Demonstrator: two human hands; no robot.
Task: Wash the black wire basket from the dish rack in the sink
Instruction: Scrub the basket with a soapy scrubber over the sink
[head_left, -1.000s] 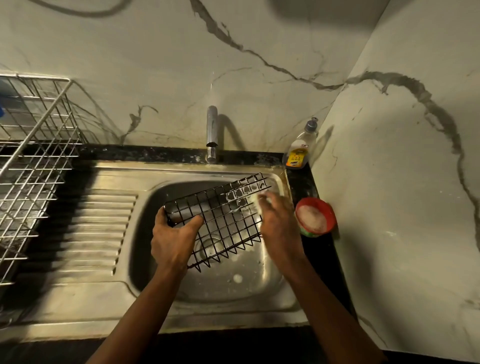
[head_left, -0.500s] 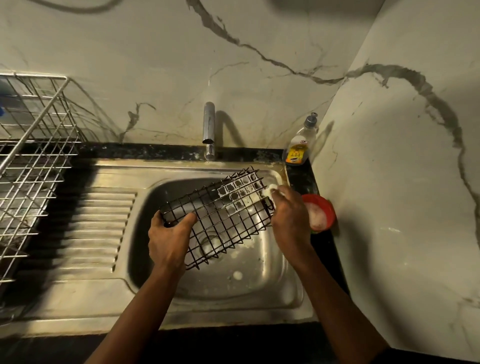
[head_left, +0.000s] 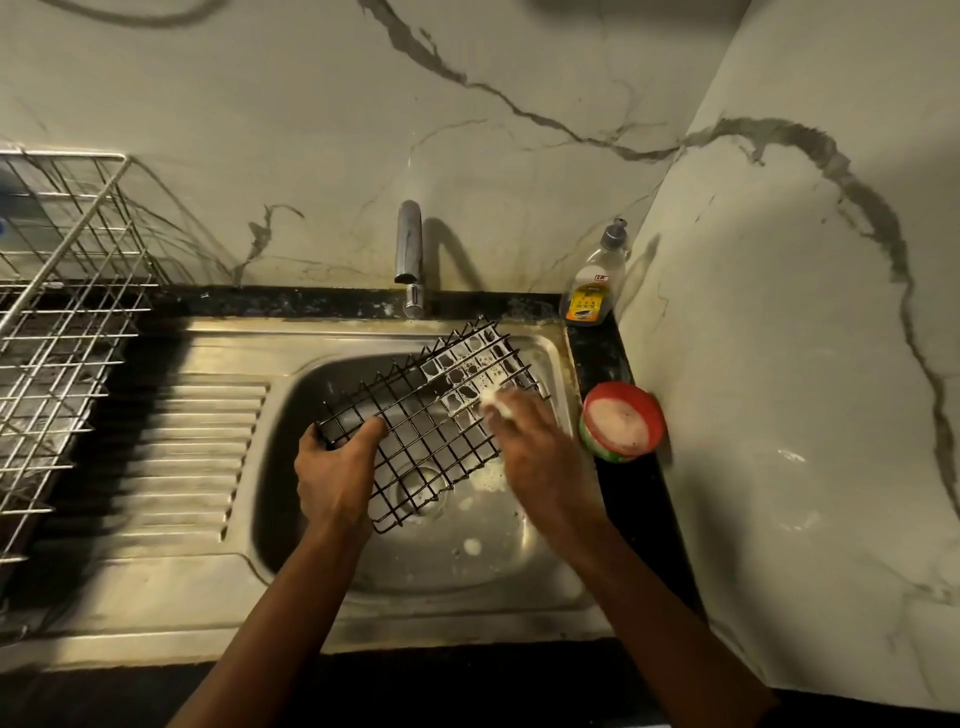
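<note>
a single wide-angle camera sits on the person's head and looks forward and steeply down over the sink (head_left: 467, 577). it is close: both forearms cross the bottom edge, and the left hand (head_left: 337, 473) and right hand (head_left: 540, 452) meet at the black wire basket (head_left: 431, 415) near the middle of the frame. the tap (head_left: 409, 249) and back wall (head_left: 311, 130) fill the top, the dish rack (head_left: 62, 322) is cut by the left edge, and the side wall (head_left: 779, 415) closes the right. straight lines bow toward the edges.
</note>
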